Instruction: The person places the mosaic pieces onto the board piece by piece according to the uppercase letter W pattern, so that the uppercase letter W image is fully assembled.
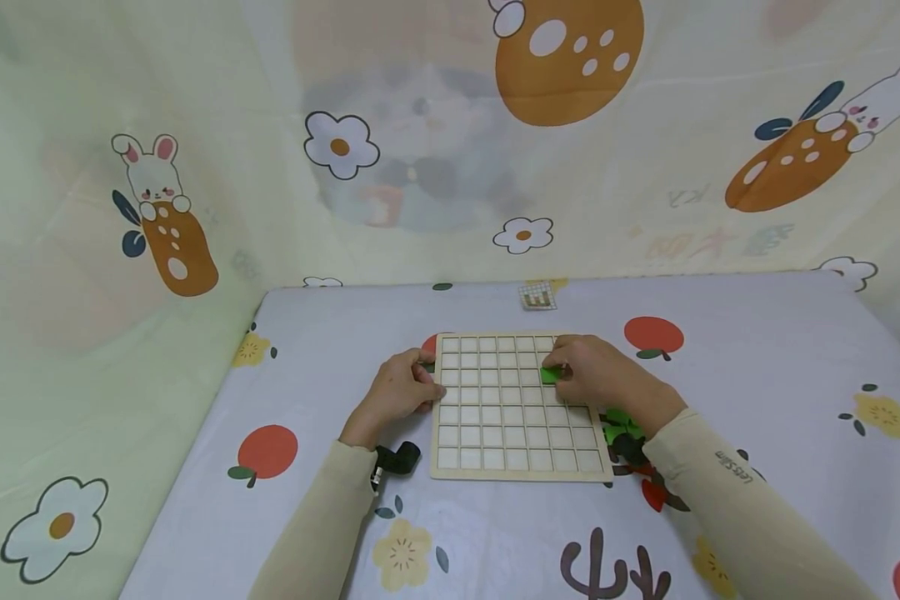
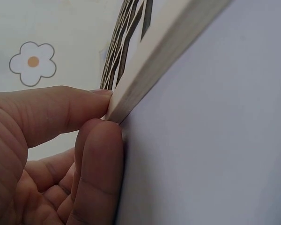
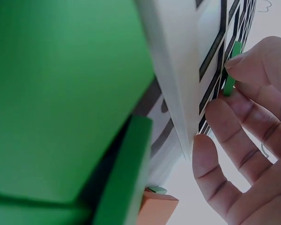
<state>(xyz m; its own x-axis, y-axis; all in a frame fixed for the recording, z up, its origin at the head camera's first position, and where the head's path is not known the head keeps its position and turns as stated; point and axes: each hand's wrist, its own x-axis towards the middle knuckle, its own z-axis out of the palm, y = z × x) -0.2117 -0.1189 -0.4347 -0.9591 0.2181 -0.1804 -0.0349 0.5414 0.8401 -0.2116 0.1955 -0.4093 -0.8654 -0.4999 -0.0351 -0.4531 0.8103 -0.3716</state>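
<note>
A wooden grid board (image 1: pixel 502 412) with square cells lies on the table. My left hand (image 1: pixel 399 387) is at its left edge; in the left wrist view the thumb and finger (image 2: pixel 100 159) pinch the board's rim (image 2: pixel 145 75). Over the upper right cells my right hand (image 1: pixel 603 375) pinches a small green square tile (image 1: pixel 550 376) between thumb and finger. The right wrist view shows this green tile (image 3: pixel 232 70) tilted against the grid, the other fingers spread along the board's edge.
Loose green tiles (image 1: pixel 621 423) and a few red and dark pieces (image 1: pixel 654 493) lie right of the board, partly under the right wrist. Behind the board sits a small patterned card (image 1: pixel 537 297). A patterned cloth hangs at the back and left of the printed tablecloth (image 1: pixel 330 333).
</note>
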